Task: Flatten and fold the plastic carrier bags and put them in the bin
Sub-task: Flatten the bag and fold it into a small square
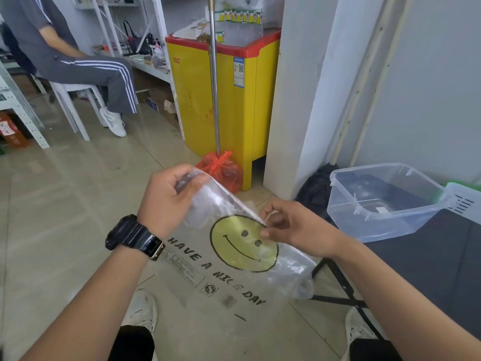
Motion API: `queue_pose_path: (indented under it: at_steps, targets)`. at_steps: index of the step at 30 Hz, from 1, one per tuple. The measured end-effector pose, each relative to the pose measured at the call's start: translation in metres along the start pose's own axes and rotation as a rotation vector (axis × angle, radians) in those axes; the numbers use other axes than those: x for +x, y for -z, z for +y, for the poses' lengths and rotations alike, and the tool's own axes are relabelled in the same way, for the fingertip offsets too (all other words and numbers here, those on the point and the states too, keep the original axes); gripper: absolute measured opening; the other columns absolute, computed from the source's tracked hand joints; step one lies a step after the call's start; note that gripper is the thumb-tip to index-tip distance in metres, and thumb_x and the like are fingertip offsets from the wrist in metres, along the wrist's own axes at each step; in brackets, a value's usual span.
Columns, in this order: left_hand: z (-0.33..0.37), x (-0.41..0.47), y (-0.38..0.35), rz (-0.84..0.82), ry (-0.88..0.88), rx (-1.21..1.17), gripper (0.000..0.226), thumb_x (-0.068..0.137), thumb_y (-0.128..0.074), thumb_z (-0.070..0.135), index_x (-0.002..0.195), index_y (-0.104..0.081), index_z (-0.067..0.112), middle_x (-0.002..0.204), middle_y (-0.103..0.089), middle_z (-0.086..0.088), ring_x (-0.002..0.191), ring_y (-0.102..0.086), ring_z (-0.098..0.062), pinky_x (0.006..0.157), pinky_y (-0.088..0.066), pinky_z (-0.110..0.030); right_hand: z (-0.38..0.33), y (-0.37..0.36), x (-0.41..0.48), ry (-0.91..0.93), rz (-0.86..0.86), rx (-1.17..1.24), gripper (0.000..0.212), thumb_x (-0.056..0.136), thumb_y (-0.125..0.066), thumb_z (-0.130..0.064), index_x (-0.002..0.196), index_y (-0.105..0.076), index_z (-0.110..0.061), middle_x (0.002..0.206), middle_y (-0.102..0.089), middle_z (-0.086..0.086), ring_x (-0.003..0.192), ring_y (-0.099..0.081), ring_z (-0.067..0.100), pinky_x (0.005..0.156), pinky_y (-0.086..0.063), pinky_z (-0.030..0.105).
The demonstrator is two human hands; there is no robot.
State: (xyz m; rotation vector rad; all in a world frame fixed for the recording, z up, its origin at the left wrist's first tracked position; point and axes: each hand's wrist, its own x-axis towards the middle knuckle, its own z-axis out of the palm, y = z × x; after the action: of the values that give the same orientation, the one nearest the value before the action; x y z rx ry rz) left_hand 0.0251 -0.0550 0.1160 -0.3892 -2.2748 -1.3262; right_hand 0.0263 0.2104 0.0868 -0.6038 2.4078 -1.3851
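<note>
A clear plastic carrier bag (229, 259) with a yellow smiley face and the words HAVE A NICE DAY hangs in front of me above the floor. My left hand (169, 199), with a black watch on the wrist, grips the bag's upper left corner. My right hand (289, 225) pinches the top edge further right, beside the smiley. The bag's right side is crumpled. A clear plastic bin (385, 201) stands on the dark table at my right, with no bags visible inside.
A dark folding table (429, 269) is at my right. A yellow and red chest freezer (221, 100) stands ahead, with a metal pole and a tied red bag (221, 170) at its foot. A person sits on a white chair (75, 100) at the far left. My shoes show below.
</note>
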Motion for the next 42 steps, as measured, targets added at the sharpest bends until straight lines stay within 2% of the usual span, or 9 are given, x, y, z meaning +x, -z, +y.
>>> queue_pose_path:
  at_steps: [2, 6, 11, 16, 19, 26, 29, 37, 42]
  targets:
    - [-0.007, 0.004, 0.009, 0.005, 0.022, -0.050, 0.041, 0.086, -0.063, 0.046, 0.082, -0.067, 0.005, 0.067, -0.056, -0.026, 0.054, -0.045, -0.033, 0.050, -0.038, -0.034, 0.002, 0.007, -0.002, 0.020, 0.035, -0.057, 0.008, 0.091, -0.071, -0.016, 0.087, -0.064, -0.015, 0.077, -0.069, 0.013, 0.071, -0.058, 0.018, 0.074, -0.047, 0.039]
    - [-0.015, 0.003, 0.018, -0.262, 0.141, -0.167, 0.035, 0.083, -0.066, 0.047, 0.068, -0.064, 0.016, 0.056, -0.051, 0.011, 0.051, -0.039, -0.001, 0.048, -0.030, -0.014, 0.003, 0.025, -0.007, 0.020, 0.190, -0.036, 0.008, 0.091, -0.070, -0.009, 0.083, -0.068, -0.007, 0.078, -0.073, 0.010, 0.070, -0.064, 0.014, 0.072, -0.049, 0.033]
    - [-0.025, 0.000, 0.010, -0.314, 0.135, -0.115, 0.062, 0.076, -0.061, 0.057, 0.079, -0.060, -0.005, 0.060, -0.053, 0.005, 0.052, -0.044, -0.004, 0.050, -0.037, -0.019, 0.009, 0.038, -0.009, 0.008, 0.283, -0.011, 0.007, 0.093, -0.065, -0.003, 0.089, -0.066, 0.003, 0.089, -0.074, 0.020, 0.076, -0.067, 0.025, 0.076, -0.050, 0.028]
    - [-0.022, -0.001, 0.004, -0.366, 0.181, -0.182, 0.037, 0.078, -0.068, 0.054, 0.097, -0.071, 0.023, 0.088, -0.075, 0.016, 0.076, -0.066, 0.003, 0.067, -0.046, -0.011, 0.007, 0.039, -0.009, 0.006, 0.346, 0.079, 0.007, 0.095, -0.062, -0.004, 0.091, -0.067, 0.000, 0.086, -0.076, 0.018, 0.075, -0.066, 0.034, 0.079, -0.049, 0.040]
    - [-0.021, 0.002, 0.006, -0.269, 0.183, -0.148, 0.016, 0.082, -0.072, 0.039, 0.088, -0.072, 0.025, 0.073, -0.072, 0.016, 0.059, -0.057, 0.001, 0.057, -0.042, -0.015, 0.001, 0.043, -0.013, 0.014, 0.321, 0.116, 0.004, 0.093, -0.064, -0.003, 0.094, -0.067, -0.001, 0.087, -0.077, 0.017, 0.079, -0.071, 0.031, 0.079, -0.051, 0.036]
    - [-0.025, 0.005, 0.014, -0.255, 0.152, -0.133, 0.055, 0.071, -0.072, 0.057, 0.089, -0.073, 0.005, 0.059, -0.036, -0.007, 0.049, -0.024, -0.017, 0.044, -0.019, -0.022, -0.004, 0.031, -0.017, 0.040, 0.175, 0.168, 0.020, 0.091, -0.070, -0.017, 0.095, -0.070, 0.002, 0.091, -0.075, 0.022, 0.089, -0.070, 0.047, 0.087, -0.054, 0.057]
    - [-0.023, 0.005, 0.012, -0.178, 0.185, -0.146, 0.045, 0.075, -0.071, 0.048, 0.084, -0.072, 0.004, 0.055, -0.058, -0.001, 0.045, -0.043, -0.008, 0.046, -0.033, -0.016, -0.005, 0.028, -0.016, 0.038, 0.186, 0.184, 0.044, 0.082, -0.078, -0.041, 0.092, -0.070, 0.001, 0.090, -0.067, 0.037, 0.080, -0.064, 0.055, 0.083, -0.048, 0.068]
    - [-0.024, 0.008, 0.018, -0.041, 0.227, -0.100, 0.033, 0.080, -0.072, 0.032, 0.071, -0.067, 0.001, 0.052, -0.066, 0.003, 0.043, -0.051, -0.004, 0.047, -0.041, -0.015, -0.008, 0.025, -0.016, 0.031, 0.169, 0.163, 0.023, 0.084, -0.072, -0.027, 0.082, -0.077, -0.004, 0.082, -0.076, 0.019, 0.084, -0.068, 0.049, 0.080, -0.055, 0.050]
    - [-0.028, 0.007, 0.023, -0.060, 0.250, -0.069, 0.053, 0.073, -0.069, 0.055, 0.070, -0.066, 0.002, 0.055, -0.065, -0.006, 0.045, -0.050, -0.010, 0.051, -0.042, -0.017, -0.008, 0.026, -0.016, 0.013, 0.181, 0.181, 0.025, 0.084, -0.073, -0.030, 0.084, -0.078, -0.006, 0.084, -0.077, 0.019, 0.082, -0.070, 0.048, 0.079, -0.056, 0.054]
